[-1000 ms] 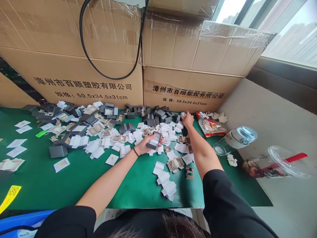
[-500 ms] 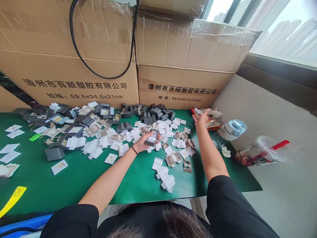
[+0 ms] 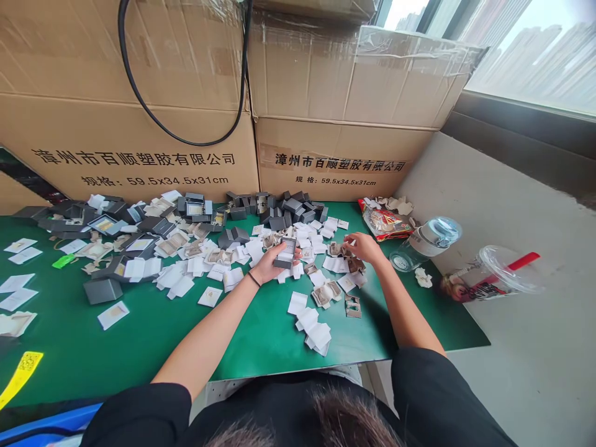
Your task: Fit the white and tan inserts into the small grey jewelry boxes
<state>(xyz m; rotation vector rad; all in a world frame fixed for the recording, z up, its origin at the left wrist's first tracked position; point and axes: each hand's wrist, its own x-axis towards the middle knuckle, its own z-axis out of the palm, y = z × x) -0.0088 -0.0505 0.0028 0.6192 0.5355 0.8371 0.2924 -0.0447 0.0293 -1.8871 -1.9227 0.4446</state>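
Note:
My left hand (image 3: pixel 270 264) is wrapped round a small dark grey jewelry box (image 3: pixel 285 253), holding it above the pile. The box's pale inner side faces up. My right hand (image 3: pixel 365 248) is over the right end of the pile, its fingers bent together at the brown cardboard inserts (image 3: pixel 356 264); whatever lies between the fingertips is hidden. Folded white cards (image 3: pixel 251 251) are scattered under and around my left hand. More dark grey boxes (image 3: pixel 293 210) lie heaped behind them.
Large cardboard cartons (image 3: pixel 139 136) wall off the back of the green table (image 3: pixel 177 341). At right stand a red snack packet (image 3: pixel 384 225), a clear bottle (image 3: pixel 423 242) and a plastic cup with a red straw (image 3: pixel 493 273). A black cable (image 3: pixel 186 141) hangs above. A yellow tag (image 3: pixel 21 375) lies left.
My right hand has moved from over the red snack packet, fingers spread, toward me and left to the brown inserts, its fingers now bent together. My left hand still holds the box.

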